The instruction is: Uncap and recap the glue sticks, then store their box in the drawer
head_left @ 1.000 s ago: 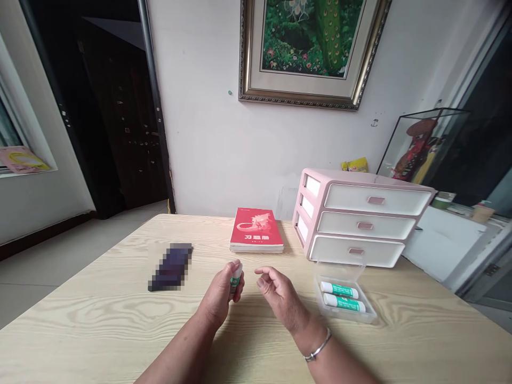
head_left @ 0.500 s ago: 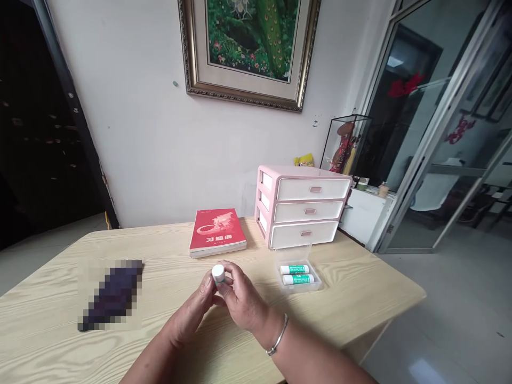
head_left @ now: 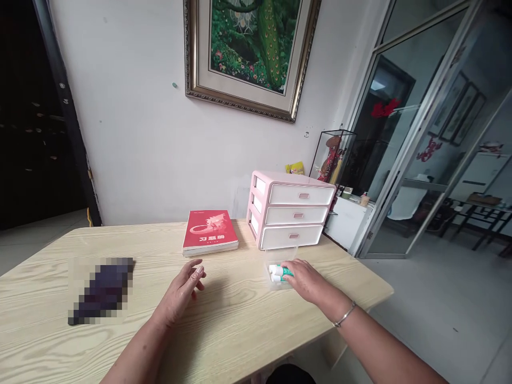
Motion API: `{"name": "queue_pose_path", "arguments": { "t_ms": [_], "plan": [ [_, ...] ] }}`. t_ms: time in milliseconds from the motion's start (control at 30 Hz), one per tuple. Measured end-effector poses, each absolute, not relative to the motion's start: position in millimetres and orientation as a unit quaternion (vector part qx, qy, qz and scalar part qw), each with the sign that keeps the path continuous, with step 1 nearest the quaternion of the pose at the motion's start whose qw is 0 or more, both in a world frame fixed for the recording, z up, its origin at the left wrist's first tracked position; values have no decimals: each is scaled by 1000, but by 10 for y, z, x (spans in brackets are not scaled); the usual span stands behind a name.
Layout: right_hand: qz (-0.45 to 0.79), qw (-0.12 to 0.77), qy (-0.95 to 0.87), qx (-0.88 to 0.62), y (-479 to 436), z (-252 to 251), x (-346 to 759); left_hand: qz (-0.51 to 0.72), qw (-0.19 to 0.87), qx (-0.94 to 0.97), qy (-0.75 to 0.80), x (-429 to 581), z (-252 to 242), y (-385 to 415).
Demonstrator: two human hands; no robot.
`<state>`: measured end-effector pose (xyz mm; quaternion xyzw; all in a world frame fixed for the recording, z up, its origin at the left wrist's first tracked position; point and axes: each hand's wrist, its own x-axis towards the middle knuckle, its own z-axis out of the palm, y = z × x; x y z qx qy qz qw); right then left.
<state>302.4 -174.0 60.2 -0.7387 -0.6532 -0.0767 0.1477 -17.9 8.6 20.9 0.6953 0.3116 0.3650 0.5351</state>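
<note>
My right hand [head_left: 307, 281] reaches into a small clear plastic box [head_left: 280, 255] on the right of the wooden table [head_left: 240, 330]. Its fingers are closed on a green-and-white glue stick [head_left: 277, 269] at the box. A second glue stick [head_left: 275, 278] lies just below it in the box. My left hand [head_left: 182, 290] hovers low over the middle of the table, fingers apart and holding nothing. A bracelet sits on my right wrist.
A red book [head_left: 210, 232] lies behind my left hand. A pink three-drawer unit [head_left: 294, 216] stands right behind the box, drawers closed. A dark blurred object [head_left: 102, 290] lies at the left. The table's right edge [head_left: 380, 290] is close to the box.
The two hands, which held one glue stick together, have parted. My right hand moved right to the clear box with the stick; my left hand let go and opened.
</note>
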Motion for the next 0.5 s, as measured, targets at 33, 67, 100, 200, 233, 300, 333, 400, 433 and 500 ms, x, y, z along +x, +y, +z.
{"name": "queue_pose_path", "arguments": {
  "t_ms": [33, 67, 100, 200, 233, 300, 333, 400, 433, 500],
  "plan": [
    [-73, 141, -654, -740, -1762, 565, 3059, 367, 525, 700, 317, -180, 202, 89],
    [-71, 138, -654, -740, -1776, 531, 3082, 366, 515, 705, 322, -184, 194, 92],
    [-70, 137, -655, -740, -1783, 502, 3094, 364, 506, 711, 327, -188, 186, 96],
    [-59, 138, -659, -737, -1779, 465, 3088, 353, 482, 726, 339, -201, 162, 107],
    [-55, 137, -661, -736, -1774, 469, 3076, 351, 477, 729, 344, -205, 155, 110],
    [-47, 132, -662, -736, -1765, 488, 3048, 348, 473, 729, 352, -214, 142, 114],
    [-45, 130, -661, -738, -1762, 498, 3034, 347, 473, 728, 355, -218, 137, 115],
    [-49, 124, -657, -742, -1760, 507, 3015, 346, 473, 727, 359, -226, 129, 115],
    [-55, 119, -658, -742, -1762, 503, 3012, 346, 473, 726, 359, -229, 127, 115],
    [-70, 109, -663, -738, -1772, 480, 3017, 344, 473, 727, 360, -228, 125, 116]
  ]
}}
